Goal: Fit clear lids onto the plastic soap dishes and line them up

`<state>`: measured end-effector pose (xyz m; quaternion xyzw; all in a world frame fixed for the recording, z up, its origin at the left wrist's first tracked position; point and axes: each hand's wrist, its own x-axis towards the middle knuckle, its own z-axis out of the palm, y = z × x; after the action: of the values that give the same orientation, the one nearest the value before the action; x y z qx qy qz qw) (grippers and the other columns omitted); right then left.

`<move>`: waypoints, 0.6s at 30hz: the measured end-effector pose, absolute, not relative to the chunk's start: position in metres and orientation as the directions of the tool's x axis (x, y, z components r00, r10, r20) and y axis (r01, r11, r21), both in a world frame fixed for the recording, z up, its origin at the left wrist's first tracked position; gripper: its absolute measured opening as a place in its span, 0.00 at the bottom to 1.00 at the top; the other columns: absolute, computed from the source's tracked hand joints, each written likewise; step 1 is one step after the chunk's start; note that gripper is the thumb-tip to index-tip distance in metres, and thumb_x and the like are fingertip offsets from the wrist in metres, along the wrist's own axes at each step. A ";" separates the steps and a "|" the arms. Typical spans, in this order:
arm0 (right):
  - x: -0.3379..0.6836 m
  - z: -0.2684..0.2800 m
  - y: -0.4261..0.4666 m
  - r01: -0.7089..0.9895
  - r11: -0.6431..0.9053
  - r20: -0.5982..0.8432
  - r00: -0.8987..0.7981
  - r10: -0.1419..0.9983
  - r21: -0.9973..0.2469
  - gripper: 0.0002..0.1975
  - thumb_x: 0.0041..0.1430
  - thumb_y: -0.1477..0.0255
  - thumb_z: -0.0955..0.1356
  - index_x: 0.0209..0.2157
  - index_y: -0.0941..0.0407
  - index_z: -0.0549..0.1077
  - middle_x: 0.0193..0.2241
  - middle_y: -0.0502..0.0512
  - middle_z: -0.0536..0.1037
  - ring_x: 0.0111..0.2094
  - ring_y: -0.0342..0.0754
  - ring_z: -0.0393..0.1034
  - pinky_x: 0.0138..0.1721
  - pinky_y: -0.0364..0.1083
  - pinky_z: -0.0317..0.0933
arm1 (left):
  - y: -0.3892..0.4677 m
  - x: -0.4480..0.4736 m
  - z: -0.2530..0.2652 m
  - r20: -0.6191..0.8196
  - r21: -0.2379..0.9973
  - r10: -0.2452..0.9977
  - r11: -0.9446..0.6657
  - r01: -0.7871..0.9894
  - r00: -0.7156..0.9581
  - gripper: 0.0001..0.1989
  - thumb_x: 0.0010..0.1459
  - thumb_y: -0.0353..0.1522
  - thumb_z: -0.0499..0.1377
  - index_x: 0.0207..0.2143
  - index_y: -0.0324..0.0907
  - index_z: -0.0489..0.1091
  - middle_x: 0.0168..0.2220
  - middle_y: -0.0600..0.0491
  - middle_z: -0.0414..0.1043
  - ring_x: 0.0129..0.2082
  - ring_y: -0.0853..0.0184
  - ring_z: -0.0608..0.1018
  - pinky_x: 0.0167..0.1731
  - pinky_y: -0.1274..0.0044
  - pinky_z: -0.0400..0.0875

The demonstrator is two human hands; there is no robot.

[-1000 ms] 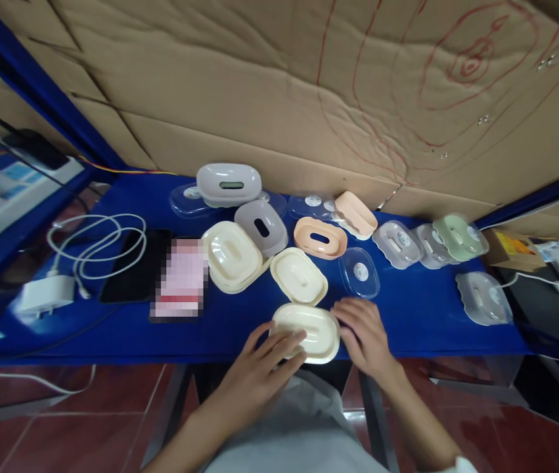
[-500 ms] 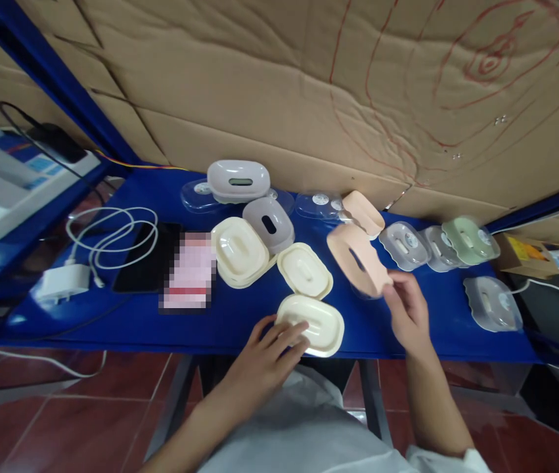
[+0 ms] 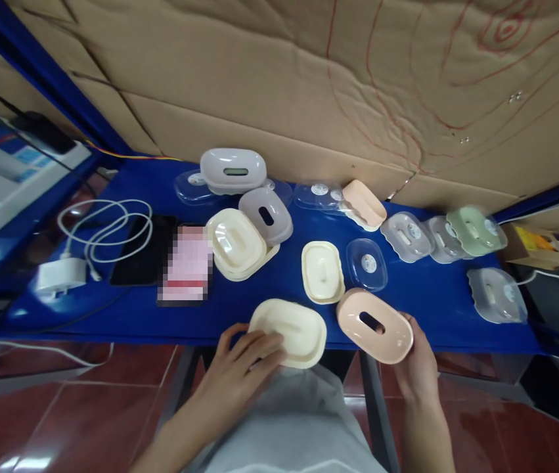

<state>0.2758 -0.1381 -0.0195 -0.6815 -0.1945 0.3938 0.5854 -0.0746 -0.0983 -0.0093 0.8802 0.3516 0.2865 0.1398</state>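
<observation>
My right hand point(image 3: 418, 361) grips the right end of a peach oval plastic dish point(image 3: 392, 332) with a slot in its bottom, at the table's front edge. With its thumb at the left rim and fingers over the top, my left hand point(image 3: 247, 358) holds a cream oval tray point(image 3: 303, 332), which overlaps the front edge. Behind and between them lies another cream tray point(image 3: 322, 272). A clear lid point(image 3: 368, 265) with a round sticker rests just beyond the peach dish.
Left of centre are stacked cream trays point(image 3: 236, 244) and grey slotted dishes point(image 3: 272, 223). A second peach dish point(image 3: 365, 203) stands by the cardboard wall point(image 3: 240, 85). Clear-lidded grey and green boxes point(image 3: 473, 230) sit right. A phone point(image 3: 188, 263), white cable point(image 3: 106, 203) and charger point(image 3: 61, 274) lie left.
My right hand has brought the peach dish nearer and turned its slotted inside upward, uncovering the clear lid. The cream tray under my left hand has shifted left and nearer; the other cream tray has turned.
</observation>
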 end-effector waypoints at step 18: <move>0.264 0.002 -0.134 0.795 0.340 0.465 -0.083 0.882 -0.502 0.23 0.70 0.73 0.73 0.64 0.47 0.75 0.57 0.59 0.81 0.62 0.61 0.74 0.61 0.63 0.70 | -0.063 -0.044 -0.013 0.393 0.392 0.666 -0.745 0.540 0.634 0.20 0.68 0.18 0.56 0.56 0.44 0.74 0.57 0.44 0.76 0.51 0.58 0.80 0.54 0.62 0.73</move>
<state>0.2645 -0.1340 0.0016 -0.5714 -0.7336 0.0595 0.3630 -0.0435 -0.0627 -0.0128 0.8959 0.3365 0.2642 0.1194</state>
